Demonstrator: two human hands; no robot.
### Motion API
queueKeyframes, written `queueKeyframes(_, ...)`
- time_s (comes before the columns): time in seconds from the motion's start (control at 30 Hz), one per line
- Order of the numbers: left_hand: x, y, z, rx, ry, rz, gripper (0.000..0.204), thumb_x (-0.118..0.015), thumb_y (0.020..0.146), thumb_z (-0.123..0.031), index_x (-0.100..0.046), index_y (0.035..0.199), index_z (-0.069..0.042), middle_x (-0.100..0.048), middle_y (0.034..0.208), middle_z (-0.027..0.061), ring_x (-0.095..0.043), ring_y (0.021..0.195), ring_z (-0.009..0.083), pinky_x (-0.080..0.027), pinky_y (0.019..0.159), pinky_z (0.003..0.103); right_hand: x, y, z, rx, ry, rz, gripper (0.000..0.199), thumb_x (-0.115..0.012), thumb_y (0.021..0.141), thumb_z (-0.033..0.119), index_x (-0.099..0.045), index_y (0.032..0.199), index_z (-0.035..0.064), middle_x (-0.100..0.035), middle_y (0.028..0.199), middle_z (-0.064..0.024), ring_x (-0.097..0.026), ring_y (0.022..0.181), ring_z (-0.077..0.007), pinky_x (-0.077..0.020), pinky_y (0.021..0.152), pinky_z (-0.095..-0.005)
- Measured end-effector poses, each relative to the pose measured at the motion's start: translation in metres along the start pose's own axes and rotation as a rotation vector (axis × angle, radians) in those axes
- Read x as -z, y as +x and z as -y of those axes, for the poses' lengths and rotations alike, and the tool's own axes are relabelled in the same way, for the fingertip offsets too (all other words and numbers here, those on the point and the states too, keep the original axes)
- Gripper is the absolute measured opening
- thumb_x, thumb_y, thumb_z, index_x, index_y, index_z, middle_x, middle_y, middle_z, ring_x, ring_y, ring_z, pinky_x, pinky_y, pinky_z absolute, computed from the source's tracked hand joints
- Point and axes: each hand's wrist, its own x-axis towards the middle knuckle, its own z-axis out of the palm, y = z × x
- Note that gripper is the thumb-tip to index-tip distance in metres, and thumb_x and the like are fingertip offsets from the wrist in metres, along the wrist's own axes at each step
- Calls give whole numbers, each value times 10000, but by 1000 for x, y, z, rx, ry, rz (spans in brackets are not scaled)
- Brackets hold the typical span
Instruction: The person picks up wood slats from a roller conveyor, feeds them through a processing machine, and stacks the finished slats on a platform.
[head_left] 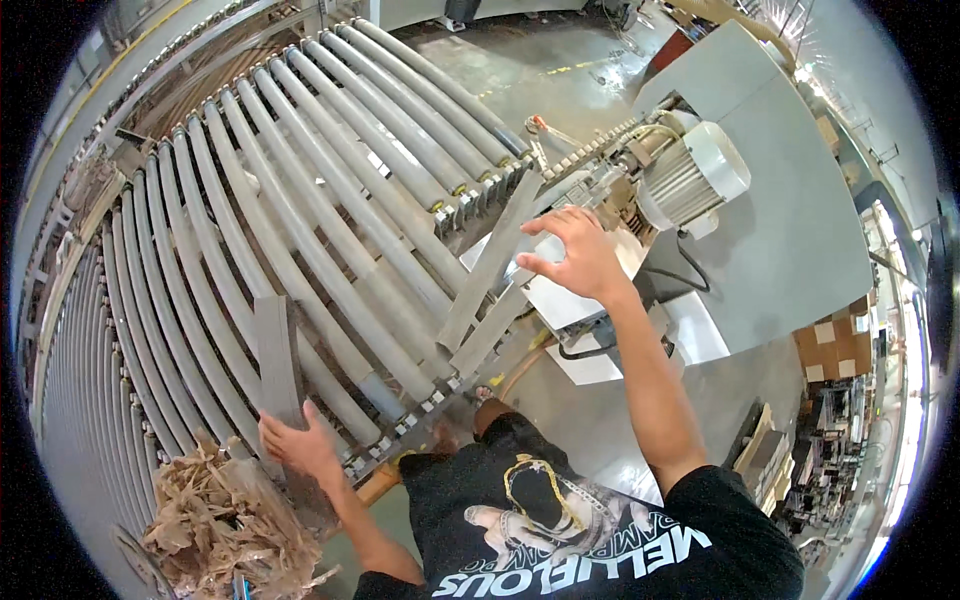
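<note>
My left hand (302,447) lies over a stack of narrow grey-brown strips (279,355) on the rollers, its fingers spread and its thumb apart. The lower part of that stack is partly hidden by the hand. Up at the right, my right hand (578,258) is raised with thumb and fingers curved apart and nothing between them. It is nearest to a long grey strip (490,262) lying slantwise at the roller ends. A second, shorter strip (490,328) lies alongside it, close to the machine.
A roller conveyor (330,200) fills the left side. To the right stands a grey machine (770,220) with a ribbed motor (698,175). Crumpled brown paper (225,520) is heaped at lower left. Cardboard boxes (835,343) stand at far right.
</note>
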Motion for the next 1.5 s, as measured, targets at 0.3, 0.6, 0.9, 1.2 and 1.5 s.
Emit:
queueKeyframes(0.3,-3,-86,-264,-913,-596,379,850,-891,798,-470,-591,1489,-77,-511,1546,230,-414,1485,447,-314,1254,580,4,2,1,-2,8,-17,553,-771,907,625,-779,1181,145,-763,1164,-88,-621,1255,-338,-410,1167,-482)
queueKeyframes(0.6,-61,-101,-304,-844,-430,526,878,-823,881,-462,-474,1623,-149,-349,1719,171,-292,1587,413,-191,1316,558,4,-1,-1,-25,6,-45,533,-757,916,615,-791,1164,145,-782,1123,-87,-661,1201,-327,-407,1191,-471)
queueKeyframes(0.9,-31,-56,-204,-701,-271,520,845,-818,920,-407,-461,1632,-124,-340,1718,166,-320,1565,398,-223,1273,581,3,-2,5,-53,-4,-19,528,-798,899,592,-788,1184,147,-764,1204,-94,-625,1267,-330,-383,1205,-477)
queueKeyframes(1.2,-21,-45,-137,-473,-253,421,979,-896,795,-451,-482,1620,-125,-418,1651,135,-369,1519,358,-198,1276,568,13,0,12,-87,-21,31,512,-792,900,607,-798,1169,172,-748,1247,-82,-587,1324,-349,-392,1198,-487)
queueKeyframes(1.5,-33,-42,-150,-503,-264,346,966,-902,774,-445,-506,1606,-156,-469,1564,240,-412,1482,389,-224,1278,556,5,-3,13,-31,-96,-13,486,-808,888,582,-796,1138,166,-737,1225,-88,-601,1270,-336,-421,1167,-492)
